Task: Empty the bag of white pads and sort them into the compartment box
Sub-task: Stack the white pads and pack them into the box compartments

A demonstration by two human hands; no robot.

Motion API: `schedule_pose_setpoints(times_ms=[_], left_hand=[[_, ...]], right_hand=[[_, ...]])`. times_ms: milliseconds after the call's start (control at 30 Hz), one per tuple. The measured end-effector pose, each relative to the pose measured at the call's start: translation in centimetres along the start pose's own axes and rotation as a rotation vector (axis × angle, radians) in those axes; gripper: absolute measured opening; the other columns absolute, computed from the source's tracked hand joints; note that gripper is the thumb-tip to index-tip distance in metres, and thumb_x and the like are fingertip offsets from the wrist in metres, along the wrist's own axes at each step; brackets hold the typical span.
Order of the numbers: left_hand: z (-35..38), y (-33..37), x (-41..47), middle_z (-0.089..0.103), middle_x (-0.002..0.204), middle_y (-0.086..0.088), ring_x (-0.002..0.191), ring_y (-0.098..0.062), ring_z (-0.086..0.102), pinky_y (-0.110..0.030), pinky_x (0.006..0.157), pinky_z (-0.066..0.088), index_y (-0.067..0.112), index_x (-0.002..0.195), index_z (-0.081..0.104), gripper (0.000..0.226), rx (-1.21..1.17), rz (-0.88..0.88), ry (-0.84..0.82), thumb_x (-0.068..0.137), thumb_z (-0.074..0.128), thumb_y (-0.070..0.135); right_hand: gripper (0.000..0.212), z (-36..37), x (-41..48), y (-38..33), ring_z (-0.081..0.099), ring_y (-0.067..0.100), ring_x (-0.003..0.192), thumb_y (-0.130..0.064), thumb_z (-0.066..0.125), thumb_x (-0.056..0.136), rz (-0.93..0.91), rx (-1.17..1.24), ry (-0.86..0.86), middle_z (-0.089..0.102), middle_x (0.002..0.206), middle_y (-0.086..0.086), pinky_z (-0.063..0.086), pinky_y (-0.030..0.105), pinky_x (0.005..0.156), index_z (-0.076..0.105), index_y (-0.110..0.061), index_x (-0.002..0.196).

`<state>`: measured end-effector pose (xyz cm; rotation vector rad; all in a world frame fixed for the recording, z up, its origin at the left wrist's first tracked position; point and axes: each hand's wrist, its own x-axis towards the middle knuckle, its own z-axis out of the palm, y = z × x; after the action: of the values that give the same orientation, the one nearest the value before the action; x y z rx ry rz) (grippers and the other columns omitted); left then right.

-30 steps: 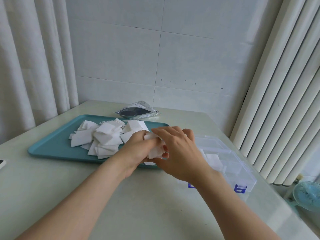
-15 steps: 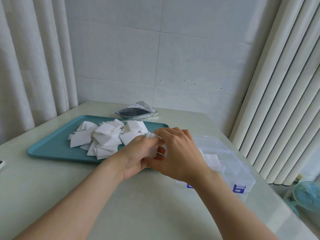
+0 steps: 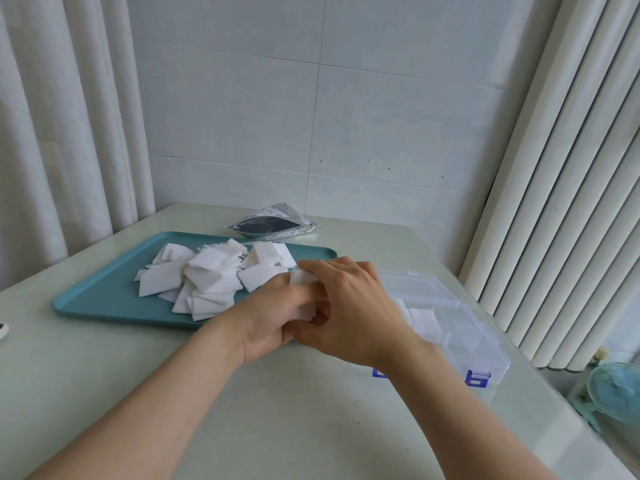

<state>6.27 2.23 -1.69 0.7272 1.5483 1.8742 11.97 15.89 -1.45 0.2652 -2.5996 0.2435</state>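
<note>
A loose heap of white pads [image 3: 207, 282] lies on the teal tray [image 3: 104, 296]. My left hand [image 3: 270, 317] and my right hand [image 3: 349, 306] meet over the tray's right front corner and together grip a small stack of white pads [image 3: 303, 294] between them. The clear compartment box [image 3: 460, 327] with blue latches stands open to the right, partly behind my right hand; a few white pads [image 3: 420, 318] lie in one of its compartments. The flattened grey bag [image 3: 272, 225] rests on the table behind the tray.
White curtains hang at the left and right sides, with a tiled wall behind the pale green table [image 3: 277, 410]. A small blue fan [image 3: 614, 393] stands beyond the table's right edge. A small object [image 3: 3, 329] peeks in at the left edge.
Both hands have stayed together near the tray's corner, shifting the stack of pads slightly between their fingers. The heap, bag and box have not moved.
</note>
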Motion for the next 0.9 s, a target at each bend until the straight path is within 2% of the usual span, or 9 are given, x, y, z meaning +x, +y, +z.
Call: schedule_pose_setpoints(times_ms=[133,200,267,400,500,633,733,800,900], left_hand=[[-0.1,0.0,0.1,0.062,0.083,-0.006,0.071,-0.015,0.062,-0.027,0.060,0.054,0.015,0.092,0.072,0.013,-0.031,0.002,0.011,0.100,0.062,0.011],[-0.1,0.0,0.0,0.064,0.085,-0.007,0.074,-0.015,0.063,-0.025,0.062,0.053,0.014,0.098,0.071,0.009,-0.038,0.008,0.011,0.100,0.063,0.014],[-0.1,0.0,0.1,0.068,0.093,-0.008,0.081,-0.018,0.067,-0.027,0.066,0.054,0.014,0.103,0.072,0.012,-0.049,-0.001,0.001,0.101,0.061,0.017],[-0.4,-0.4,0.4,0.064,0.103,-0.014,0.096,-0.025,0.063,-0.036,0.075,0.057,0.002,0.120,0.066,0.025,-0.036,-0.060,-0.031,0.103,0.060,0.019],[-0.5,-0.4,0.4,0.059,0.086,-0.010,0.079,-0.018,0.058,-0.032,0.069,0.054,0.009,0.103,0.067,0.015,-0.002,-0.059,-0.037,0.105,0.057,0.020],[-0.9,-0.7,0.9,0.061,0.077,-0.004,0.074,-0.020,0.050,-0.028,0.066,0.044,0.010,0.103,0.066,0.012,0.044,-0.009,0.037,0.107,0.055,0.014],[-1.1,-0.9,0.9,0.055,0.075,-0.003,0.069,-0.020,0.040,-0.028,0.061,0.039,0.005,0.131,0.059,0.034,0.099,0.011,0.034,0.098,0.052,0.001],[-1.0,-0.9,0.7,0.041,0.074,-0.002,0.063,-0.016,0.034,-0.026,0.059,0.035,0.011,0.137,0.055,0.044,0.165,0.040,-0.005,0.097,0.046,-0.005],[-0.5,-0.6,0.6,0.058,0.082,0.000,0.062,-0.016,0.035,-0.027,0.058,0.034,0.019,0.130,0.062,0.049,0.199,0.118,-0.017,0.096,0.043,-0.011]], right_hand=[[0.060,-0.2,0.1,0.0,0.057,0.011,0.092,-0.058,0.070,0.073,0.015,-0.033,0.034,0.066,0.088,-0.013,0.040,0.031,0.097,0.062,-0.024,0.122],[0.078,-0.3,0.0,0.0,0.056,0.010,0.099,-0.058,0.071,0.071,-0.007,0.004,0.029,0.067,0.099,-0.016,0.039,0.030,0.097,0.053,-0.026,0.139],[0.077,-0.3,0.1,0.1,0.055,0.009,0.105,-0.057,0.073,0.071,-0.015,0.025,0.016,0.066,0.110,-0.018,0.039,0.031,0.098,0.052,-0.030,0.140],[0.038,-0.2,0.0,0.3,0.052,0.011,0.084,-0.061,0.063,0.071,0.005,-0.049,0.057,0.058,0.080,-0.016,0.040,0.030,0.091,0.059,-0.031,0.094],[0.037,-0.4,0.0,0.3,0.050,0.012,0.082,-0.063,0.061,0.070,0.010,-0.051,0.033,0.054,0.074,-0.014,0.038,0.028,0.087,0.053,-0.030,0.085],[0.034,-1.1,-0.1,0.0,0.053,0.008,0.081,-0.042,0.068,0.073,0.027,0.156,-0.008,0.064,0.079,-0.010,0.043,0.025,0.082,0.064,-0.028,0.104],[0.054,-1.4,0.0,0.1,0.061,-0.005,0.108,-0.014,0.063,0.081,0.117,0.417,0.050,0.073,0.115,-0.014,0.044,0.009,0.091,0.064,-0.027,0.133],[0.052,-1.3,0.2,0.4,0.063,-0.002,0.113,-0.007,0.061,0.083,0.145,0.472,0.102,0.073,0.113,-0.015,0.047,0.014,0.096,0.068,-0.030,0.129],[0.037,-1.3,0.4,0.6,0.072,0.011,0.095,-0.003,0.059,0.085,0.168,0.600,0.096,0.077,0.098,-0.010,0.058,0.038,0.089,0.076,-0.027,0.108]])
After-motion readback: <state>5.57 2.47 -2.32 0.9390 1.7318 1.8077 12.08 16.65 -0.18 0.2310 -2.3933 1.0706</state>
